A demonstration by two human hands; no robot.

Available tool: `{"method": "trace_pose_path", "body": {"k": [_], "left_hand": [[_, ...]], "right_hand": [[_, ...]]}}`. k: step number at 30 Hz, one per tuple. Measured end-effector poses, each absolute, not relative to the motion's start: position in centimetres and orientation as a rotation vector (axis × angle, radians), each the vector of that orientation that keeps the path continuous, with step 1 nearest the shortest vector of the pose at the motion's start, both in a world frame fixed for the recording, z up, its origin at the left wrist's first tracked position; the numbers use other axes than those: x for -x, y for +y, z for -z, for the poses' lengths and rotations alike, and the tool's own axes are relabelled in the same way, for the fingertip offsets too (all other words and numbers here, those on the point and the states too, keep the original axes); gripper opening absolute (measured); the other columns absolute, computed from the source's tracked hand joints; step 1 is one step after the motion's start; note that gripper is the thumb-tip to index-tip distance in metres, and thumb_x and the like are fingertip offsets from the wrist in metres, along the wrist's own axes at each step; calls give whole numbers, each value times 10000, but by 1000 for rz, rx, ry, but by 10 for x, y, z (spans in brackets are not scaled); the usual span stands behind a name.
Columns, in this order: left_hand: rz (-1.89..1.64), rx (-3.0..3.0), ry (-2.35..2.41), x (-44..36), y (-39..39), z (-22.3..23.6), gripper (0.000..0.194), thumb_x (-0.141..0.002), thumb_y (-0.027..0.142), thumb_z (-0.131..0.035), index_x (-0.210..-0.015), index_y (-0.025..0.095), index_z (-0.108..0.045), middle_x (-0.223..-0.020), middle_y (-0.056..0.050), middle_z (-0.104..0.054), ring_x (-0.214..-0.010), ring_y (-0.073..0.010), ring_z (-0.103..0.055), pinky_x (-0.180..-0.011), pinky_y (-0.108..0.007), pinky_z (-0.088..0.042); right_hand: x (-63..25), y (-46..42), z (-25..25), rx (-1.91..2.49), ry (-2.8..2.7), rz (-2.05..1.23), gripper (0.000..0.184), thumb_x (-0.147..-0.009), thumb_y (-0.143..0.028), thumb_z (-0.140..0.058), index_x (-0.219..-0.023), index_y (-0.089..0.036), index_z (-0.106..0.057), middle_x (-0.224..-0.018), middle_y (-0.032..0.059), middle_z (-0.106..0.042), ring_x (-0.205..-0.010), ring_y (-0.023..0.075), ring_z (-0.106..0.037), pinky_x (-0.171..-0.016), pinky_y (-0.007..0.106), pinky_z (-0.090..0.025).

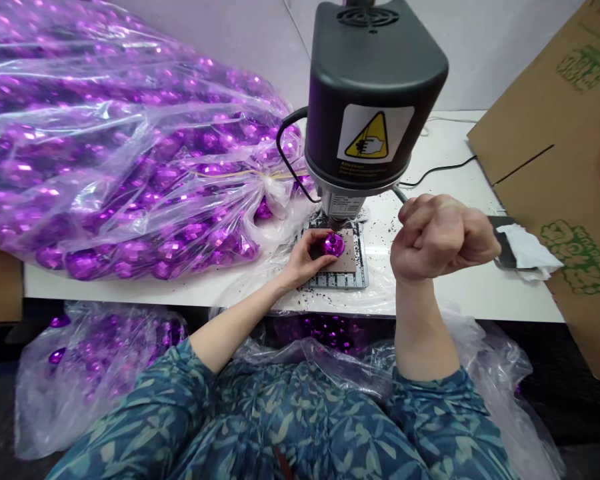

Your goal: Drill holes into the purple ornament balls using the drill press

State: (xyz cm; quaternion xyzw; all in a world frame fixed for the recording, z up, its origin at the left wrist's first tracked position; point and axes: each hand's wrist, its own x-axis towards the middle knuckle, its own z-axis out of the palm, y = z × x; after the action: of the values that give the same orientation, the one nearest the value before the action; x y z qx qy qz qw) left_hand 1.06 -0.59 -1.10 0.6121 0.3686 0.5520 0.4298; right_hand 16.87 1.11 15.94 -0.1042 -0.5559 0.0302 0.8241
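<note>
A shiny purple ball (333,245) sits on a brown board (347,261) over the slotted base (363,273) of a small bench drill press (365,80). My left hand (305,259) pinches the ball from its left side, directly under the drill head. Raised to the right of the machine, my right hand (433,237) is closed in a fist round the drill press's feed lever (400,194). Only a short piece of that lever shows; the fingers cover its end. The drill tip meets or nearly meets the ball's top; I cannot tell which.
A large clear bag (130,147) of faceted purple balls fills the table's left side. Another bag (110,360) hangs below the edge. Cardboard (555,153) stands at right, near a white cloth (527,248). Dark shavings lie on the white table (470,293); a black cable (440,170) runs behind.
</note>
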Motion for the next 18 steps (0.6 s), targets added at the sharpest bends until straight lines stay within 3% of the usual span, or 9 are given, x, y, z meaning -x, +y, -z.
{"method": "trace_pose_path", "body": {"k": [4,10,14,18], "left_hand": [[-1401,-1558,931,-10,-4,14,586,-811,516,-884,-1228,211,-607,-1345,-139,-679,-1306,-299,-653,-1141,-503,-512],[-1400,-1605,931,-10,-4,16,587,-834,533,-858,-1251,212,-597,-1345,-141,-681,-1294,-294,-667,-1130,-502,-527],[-1408,-1617,949,-10,-3,15,578,-834,514,-861,-1246,204,-601,-1330,-148,-692,-1276,-292,-680,-1111,-504,-543],[-1428,-1663,1001,-12,-4,8,520,-852,490,-850,-1200,201,-593,-1320,-148,-698,-1249,-277,-694,-1069,-478,-569]], "right_hand": [[-171,16,-155,111,-1277,16,422,-926,-132,-494,-646,-169,-181,-457,-72,-155,-352,0,-247,-387,164,-289],[-173,16,-146,77,-1290,61,445,-907,-115,-503,-621,-173,-167,-421,-73,-195,-339,19,-261,-351,196,-273],[-171,12,-146,95,-1279,19,500,-905,-133,-543,-577,-162,-167,-403,-74,-229,-337,19,-272,-354,196,-280],[-170,17,-180,252,-1206,-154,541,-948,-244,-589,-540,-168,-242,-404,-81,-255,-331,10,-272,-349,194,-216]]}}
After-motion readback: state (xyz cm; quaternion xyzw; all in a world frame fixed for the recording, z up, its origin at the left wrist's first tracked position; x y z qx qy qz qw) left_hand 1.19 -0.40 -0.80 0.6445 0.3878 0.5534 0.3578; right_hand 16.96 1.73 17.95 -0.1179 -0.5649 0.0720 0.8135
